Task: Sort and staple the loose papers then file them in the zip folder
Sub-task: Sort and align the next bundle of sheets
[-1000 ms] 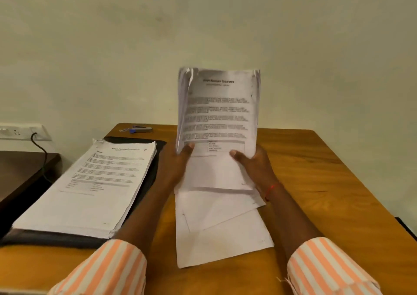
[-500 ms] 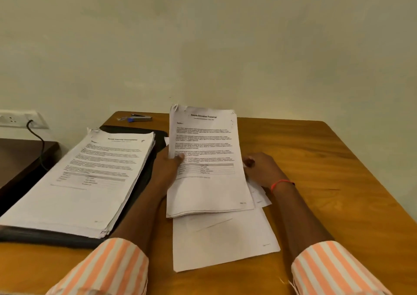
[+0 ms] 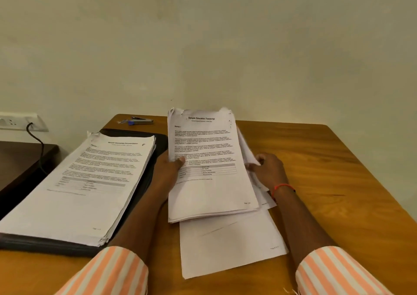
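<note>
Two hands held the transcript bundle upright off the table a second ago. Now we have lowered it and tilted it back, so its lower edge lies over the loose sheets spread in front of us. Our left hand grips the bundle's left edge, thumb on the printed face and fingers behind. Our right hand has left the bottom edge and now pinches the fanned sheets sticking out from under the bundle's right side. We judge that the squaring-up is over and sorting goes on; whether this set is stapled we cannot tell. The stapler lies at the far edge, beyond the zip folder and well apart from both hands. The folder lies flat on our left with a thick paper stack on top of it, so we think that stack must come off before anything is filed. A wall socket with a cable is further left.
</note>
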The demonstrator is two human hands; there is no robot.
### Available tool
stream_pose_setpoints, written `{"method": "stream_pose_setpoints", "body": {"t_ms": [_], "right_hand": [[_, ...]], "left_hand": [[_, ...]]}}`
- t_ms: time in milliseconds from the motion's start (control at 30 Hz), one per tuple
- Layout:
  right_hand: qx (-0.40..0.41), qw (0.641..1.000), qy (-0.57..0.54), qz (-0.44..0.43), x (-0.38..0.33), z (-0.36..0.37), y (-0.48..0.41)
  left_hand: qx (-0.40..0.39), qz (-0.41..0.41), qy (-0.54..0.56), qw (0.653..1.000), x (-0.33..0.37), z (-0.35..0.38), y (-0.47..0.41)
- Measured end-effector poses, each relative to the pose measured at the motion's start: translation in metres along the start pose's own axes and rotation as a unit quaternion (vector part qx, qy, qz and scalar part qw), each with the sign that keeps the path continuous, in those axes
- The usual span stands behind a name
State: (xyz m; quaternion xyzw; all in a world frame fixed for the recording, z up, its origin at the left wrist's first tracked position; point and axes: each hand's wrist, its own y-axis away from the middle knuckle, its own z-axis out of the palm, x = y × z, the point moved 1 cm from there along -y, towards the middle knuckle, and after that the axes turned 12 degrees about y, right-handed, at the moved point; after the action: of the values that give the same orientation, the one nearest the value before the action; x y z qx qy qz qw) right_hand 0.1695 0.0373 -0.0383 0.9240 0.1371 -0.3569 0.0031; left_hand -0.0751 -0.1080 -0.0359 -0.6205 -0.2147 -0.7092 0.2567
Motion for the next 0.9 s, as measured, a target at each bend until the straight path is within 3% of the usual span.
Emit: {"method": "stream_pose_setpoints", "body": {"t_ms": [133, 300, 900], "right_hand": [[0.069, 0.974, -0.201, 0.081, 0.011, -0.009, -0.004], [0.091, 0.949, -0.284, 0.106, 0.017, -0.007, -0.003], [0.034, 0.948, -0.307, 0.078, 0.012, -0.011, 0.004]], "left_hand": [[-0.005, -0.017, 0.005, 1.000, 0.001, 0.000, -0.001], [-0.006, -0.023, 0.006, 1.000, -0.001, -0.001, -0.001], [-0.014, -0.022, 0.060, 0.998, 0.002, 0.000, -0.001]]}}
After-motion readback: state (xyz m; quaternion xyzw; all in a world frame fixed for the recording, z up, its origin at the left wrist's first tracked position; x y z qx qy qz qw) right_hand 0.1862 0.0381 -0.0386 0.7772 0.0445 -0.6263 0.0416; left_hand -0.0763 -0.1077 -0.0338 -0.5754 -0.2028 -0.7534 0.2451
